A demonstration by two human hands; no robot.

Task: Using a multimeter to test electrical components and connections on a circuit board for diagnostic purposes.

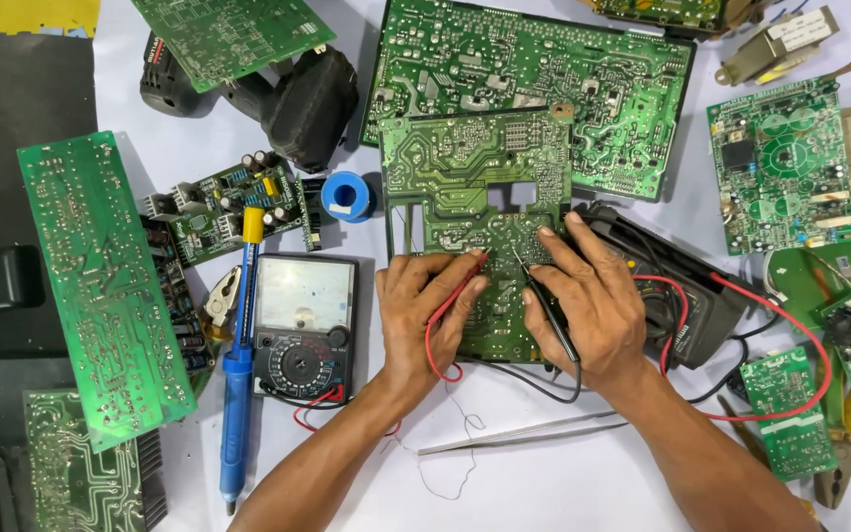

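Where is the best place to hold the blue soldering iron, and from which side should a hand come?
Probably the blue handle of the soldering iron, in its lower half, coming from the near end by the table edge. The iron lies lengthwise with its yellow end pointing away, among the boards. The meter lies close on its right, so a grip from above, fingers across the handle, seems easiest.

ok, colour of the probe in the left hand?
Red probe, in the left hand; head view.

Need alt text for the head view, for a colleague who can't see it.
Left hand presses a red probe and right hand a black probe onto a green circuit board; an analog multimeter sits to the left.
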